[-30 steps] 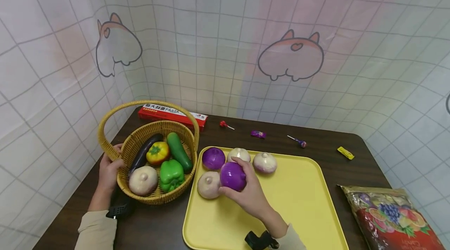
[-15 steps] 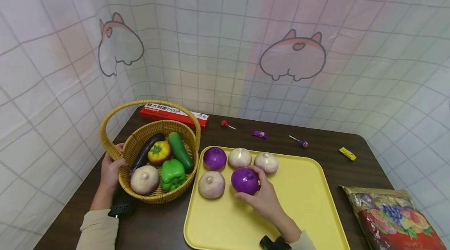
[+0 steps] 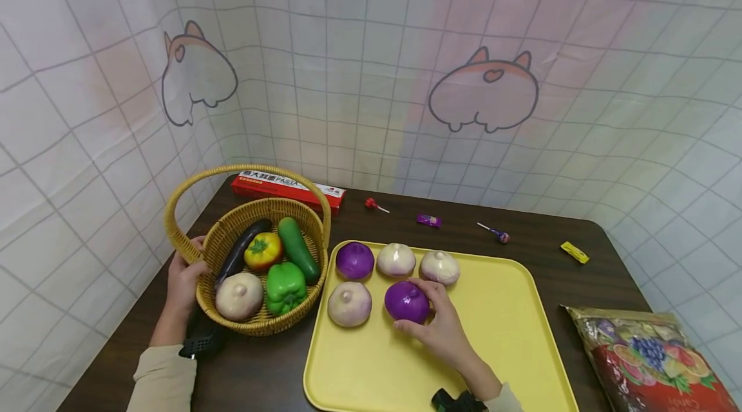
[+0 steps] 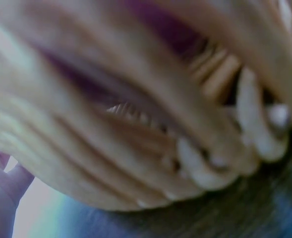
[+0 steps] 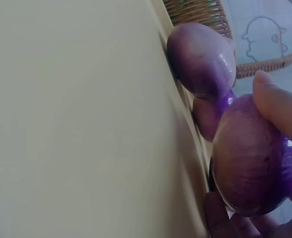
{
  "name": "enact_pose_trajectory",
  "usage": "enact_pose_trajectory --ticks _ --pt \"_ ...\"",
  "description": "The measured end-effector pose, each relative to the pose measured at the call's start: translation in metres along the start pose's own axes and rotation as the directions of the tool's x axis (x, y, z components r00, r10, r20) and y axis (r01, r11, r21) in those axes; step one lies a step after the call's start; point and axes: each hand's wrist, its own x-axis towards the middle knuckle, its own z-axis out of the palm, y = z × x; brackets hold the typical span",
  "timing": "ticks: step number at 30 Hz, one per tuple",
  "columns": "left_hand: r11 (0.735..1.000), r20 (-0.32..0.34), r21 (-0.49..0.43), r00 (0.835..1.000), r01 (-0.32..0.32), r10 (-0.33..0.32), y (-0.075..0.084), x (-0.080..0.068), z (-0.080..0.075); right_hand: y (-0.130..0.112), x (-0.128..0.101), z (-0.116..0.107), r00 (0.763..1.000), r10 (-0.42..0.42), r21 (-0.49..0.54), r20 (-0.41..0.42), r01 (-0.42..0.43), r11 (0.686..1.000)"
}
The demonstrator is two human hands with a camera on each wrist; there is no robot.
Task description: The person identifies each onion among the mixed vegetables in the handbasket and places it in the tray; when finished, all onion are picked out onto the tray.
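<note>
My right hand (image 3: 443, 328) holds a shiny purple onion (image 3: 407, 302) between thumb and fingers, at the middle of the yellow tray (image 3: 371, 376). The right wrist view shows this onion (image 5: 250, 161) gripped from the side. Around it on the tray are another purple onion (image 3: 355, 261) and three whitish ones, the closest being a whitish onion (image 3: 350, 304) to its left. My left hand (image 3: 184, 280) grips the left side of the wicker basket (image 3: 263, 329), thumb by the handle's base. The left wrist view is mostly blurred basket weave (image 4: 136, 99); some fingers are hidden behind the basket.
In the basket lie an eggplant (image 3: 240, 254), a yellow-red pepper (image 3: 263, 252), a cucumber (image 3: 298, 250), a green pepper (image 3: 286, 288) and a whitish onion (image 3: 239, 296). Behind stand a pasta box (image 3: 284, 188) and scattered candies; a candy bag (image 3: 655, 354) lies right.
My right hand has carried the purple onion rightward and slightly down the view, away from beside the left whitish onion. Over the last half second it has shifted only slightly. My left hand stays on the basket.
</note>
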Motion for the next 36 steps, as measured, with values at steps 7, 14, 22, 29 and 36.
enact_pose_trajectory --ticks 7,14,22,29,36 --pt "1.0 0.004 0.005 1.0 0.006 -0.006 0.0 -0.002 -0.001 -0.001 -0.002 0.003 1.0 -0.017 0.035 0.023 0.016 0.999" --pt "1.0 0.006 0.009 1.0 0.01 -0.01 0.0 -0.003 -0.001 -0.031 -0.008 0.0 0.999 -0.045 0.024 0.024 0.044 0.999" --pt "1.0 0.004 -0.005 1.0 0.009 -0.009 0.0 -0.001 0.0 -0.039 -0.009 -0.001 0.999 -0.027 0.013 0.021 0.027 1.0" --pt "1.0 0.012 -0.001 1.0 0.022 -0.022 -0.001 0.0 -0.001 -0.037 -0.01 -0.001 0.999 -0.013 0.029 0.034 0.012 1.0" --pt "1.0 0.012 -0.008 1.0 0.023 -0.023 0.002 -0.001 0.001 -0.038 -0.01 -0.001 0.998 -0.045 0.035 0.037 0.044 0.998"
